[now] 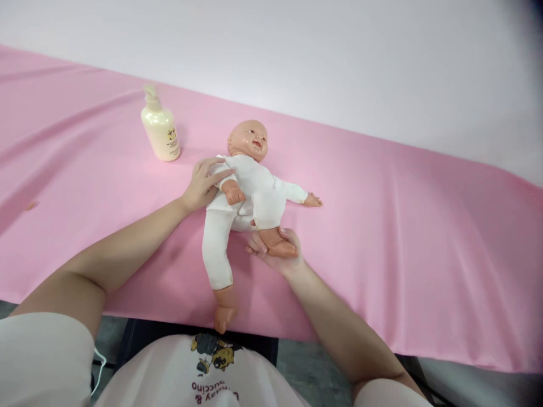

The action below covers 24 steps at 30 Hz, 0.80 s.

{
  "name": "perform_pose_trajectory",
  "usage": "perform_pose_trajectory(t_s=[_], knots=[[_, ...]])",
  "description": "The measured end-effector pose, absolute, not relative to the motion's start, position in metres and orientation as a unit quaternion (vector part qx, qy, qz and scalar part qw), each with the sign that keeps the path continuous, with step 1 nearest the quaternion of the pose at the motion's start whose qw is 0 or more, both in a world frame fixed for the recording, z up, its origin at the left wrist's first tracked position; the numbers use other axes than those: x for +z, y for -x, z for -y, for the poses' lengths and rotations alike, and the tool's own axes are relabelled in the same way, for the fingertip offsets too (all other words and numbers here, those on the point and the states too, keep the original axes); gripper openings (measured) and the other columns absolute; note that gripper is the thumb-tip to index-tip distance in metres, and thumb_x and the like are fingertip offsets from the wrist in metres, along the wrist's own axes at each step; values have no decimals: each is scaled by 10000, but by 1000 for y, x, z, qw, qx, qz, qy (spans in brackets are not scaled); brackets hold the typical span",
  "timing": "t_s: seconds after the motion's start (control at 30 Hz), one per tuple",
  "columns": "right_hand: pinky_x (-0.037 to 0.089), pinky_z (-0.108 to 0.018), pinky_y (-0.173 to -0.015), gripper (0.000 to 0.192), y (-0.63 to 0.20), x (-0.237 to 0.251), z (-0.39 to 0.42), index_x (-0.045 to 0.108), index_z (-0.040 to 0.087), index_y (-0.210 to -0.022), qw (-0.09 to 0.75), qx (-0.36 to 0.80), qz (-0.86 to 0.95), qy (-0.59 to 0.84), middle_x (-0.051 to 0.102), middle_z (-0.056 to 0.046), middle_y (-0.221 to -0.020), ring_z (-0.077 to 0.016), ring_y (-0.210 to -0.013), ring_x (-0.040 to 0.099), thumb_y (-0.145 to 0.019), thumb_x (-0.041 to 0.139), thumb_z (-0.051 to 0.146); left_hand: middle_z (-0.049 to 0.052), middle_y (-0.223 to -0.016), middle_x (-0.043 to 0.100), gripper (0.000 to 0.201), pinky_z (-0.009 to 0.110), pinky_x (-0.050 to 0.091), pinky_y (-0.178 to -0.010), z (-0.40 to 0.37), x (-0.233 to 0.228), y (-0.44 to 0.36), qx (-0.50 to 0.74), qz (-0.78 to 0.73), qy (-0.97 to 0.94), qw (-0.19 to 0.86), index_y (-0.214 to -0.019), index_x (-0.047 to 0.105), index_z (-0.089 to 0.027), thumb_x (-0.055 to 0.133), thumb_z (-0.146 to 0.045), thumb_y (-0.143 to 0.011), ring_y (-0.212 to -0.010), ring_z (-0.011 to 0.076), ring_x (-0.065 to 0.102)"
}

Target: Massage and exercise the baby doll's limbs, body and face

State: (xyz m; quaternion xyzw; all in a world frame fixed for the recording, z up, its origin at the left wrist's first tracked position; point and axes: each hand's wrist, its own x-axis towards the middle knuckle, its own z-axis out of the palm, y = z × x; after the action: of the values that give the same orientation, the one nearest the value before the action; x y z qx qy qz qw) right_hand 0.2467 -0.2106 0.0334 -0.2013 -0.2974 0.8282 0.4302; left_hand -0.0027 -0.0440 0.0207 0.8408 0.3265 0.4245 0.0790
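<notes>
A baby doll in a white cloth suit lies face up on the pink cloth, its bald head away from me. My left hand is wrapped around the doll's upper arm and side, the fingers lying over its white sleeve. Lower down, my right hand cups one bent leg from below, its fingers curled around the ankle and bare foot. The other leg stretches toward me, with its foot hanging at the front edge. One doll arm reaches out to the right, touched by neither hand.
A cream pump bottle stands to the left of the doll's head. Pink cloth with soft folds covers the table and drapes over its front edge. Behind it rises a white wall. A small brownish spot shows at far left.
</notes>
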Motion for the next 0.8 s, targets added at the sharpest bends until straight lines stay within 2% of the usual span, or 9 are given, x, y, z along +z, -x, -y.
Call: perform_pose_trajectory(t_s=[0.1, 0.2, 0.33, 0.43, 0.5, 0.6, 0.7, 0.8], knots=[[496, -329, -825, 596, -246, 31, 216, 606, 148, -1201, 394, 845, 346, 110, 557, 36, -595, -132, -590, 486, -826, 594, 611, 144, -1410, 568, 422, 573, 365, -1175, 42, 19, 4, 454, -355, -812, 92, -1365, 639, -285, 537, -439, -985, -1355, 315, 501], [504, -333, -900, 635, -246, 26, 222, 599, 124, -1218, 346, 866, 358, 35, 666, -11, -678, -147, -657, 597, -809, 648, 607, 149, -1396, 576, 517, 549, 369, -1198, 34, 14, 7, 498, -362, -778, 122, -1414, 563, -268, 489, -572, -1003, -1356, 303, 522], [544, -288, -795, 660, -247, 22, 224, 573, 107, -1303, 178, 912, 365, -54, 772, -144, -997, -202, -860, 742, -788, 750, 478, 159, -1439, 556, 617, 509, 360, -1232, 21, 1, 12, 538, -373, -737, 171, -1453, 478, -254, 459, -665, -993, -1413, 290, 498], [579, -317, -827, 691, -246, 25, 221, 553, 99, -1346, 62, 924, 369, -76, 761, -191, -1110, -252, -984, 767, -771, 801, 392, 148, -1374, 587, 644, 495, 398, -1212, 11, -10, 13, 569, -393, -691, 210, -1410, 481, -244, 449, -717, -974, -1374, 280, 534], [589, -343, -879, 666, -246, 25, 221, 558, 103, -1344, 40, 923, 374, -83, 756, -200, -1138, -271, -1053, 762, -778, 801, 355, 123, -1272, 621, 635, 493, 450, -1168, 6, -14, 14, 590, -406, -656, 239, -1343, 499, -248, 464, -748, -953, -1281, 266, 593], [598, -339, -876, 631, -245, 18, 220, 564, 119, -1335, 45, 921, 369, -113, 753, -198, -1162, -268, -1076, 761, -785, 794, 327, 99, -1198, 633, 614, 484, 499, -1119, 4, -14, 14, 602, -416, -627, 266, -1284, 487, -262, 496, -763, -929, -1194, 245, 631], [598, -313, -816, 679, -245, 7, 219, 550, 127, -1340, 38, 918, 363, -152, 766, -188, -1124, -254, -1000, 776, -754, 815, 344, 99, -1210, 628, 584, 473, 497, -1124, 7, -10, 14, 596, -413, -634, 270, -1285, 473, -261, 464, -742, -955, -1215, 238, 621], [576, -299, -795, 714, -246, 5, 221, 573, 123, -1272, 53, 914, 376, -141, 787, -147, -992, -222, -854, 773, -690, 850, 431, 105, -1203, 627, 576, 475, 473, -1151, 12, -6, 13, 595, -410, -641, 259, -1266, 503, -240, 430, -731, -974, -1238, 243, 609]])
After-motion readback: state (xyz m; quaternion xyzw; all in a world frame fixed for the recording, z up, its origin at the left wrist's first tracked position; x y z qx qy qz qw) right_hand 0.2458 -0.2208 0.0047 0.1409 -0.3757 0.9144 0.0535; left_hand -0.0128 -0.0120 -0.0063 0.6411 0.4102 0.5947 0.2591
